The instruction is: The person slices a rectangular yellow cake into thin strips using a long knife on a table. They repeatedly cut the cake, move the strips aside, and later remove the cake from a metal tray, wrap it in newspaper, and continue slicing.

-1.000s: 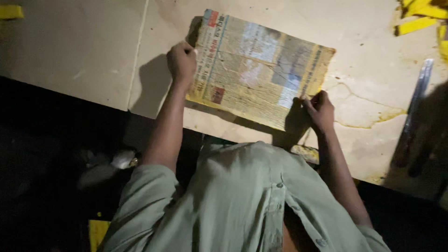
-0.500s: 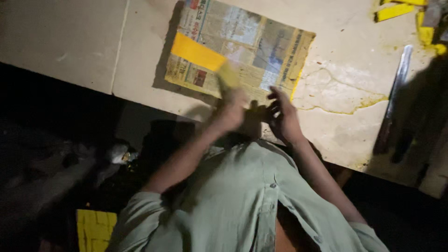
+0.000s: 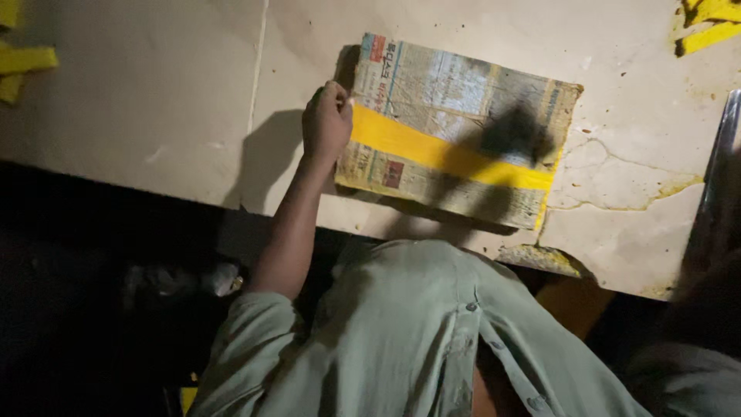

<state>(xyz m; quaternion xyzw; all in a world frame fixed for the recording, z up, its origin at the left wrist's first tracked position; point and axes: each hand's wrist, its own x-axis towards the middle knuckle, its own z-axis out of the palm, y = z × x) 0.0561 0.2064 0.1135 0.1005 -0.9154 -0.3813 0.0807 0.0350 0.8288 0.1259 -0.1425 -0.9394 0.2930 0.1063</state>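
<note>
At the far left edge of the pale, stained worktop [image 3: 154, 116] lie loose yellow strip offcuts [image 3: 27, 62], well apart from the work. The person's left hand [image 3: 326, 123] rests at the left end of a flat rectangular bundle wrapped in old printed newspaper [image 3: 463, 85], fingers curled and pressing down on the end of a broad yellow strip of tape-like material [image 3: 448, 153] that now runs across the bundle from the left edge to the right edge, slightly slanted downward to the right. Half a second ago this strip covered only the left part of the bundle and both hands were together near its lower edge; it is now laid along the full length, which in the inspector's judgement means the strip is placed and is being smoothed or anchored at its starting end. The right hand is not in view; its state cannot be told. Right of the bundle the worktop surface is cracked. More yellow strip pieces [image 3: 710, 31] lie at the upper right corner, and a long grey metal bar [image 3: 722, 147] lies along the right edge.
</note>
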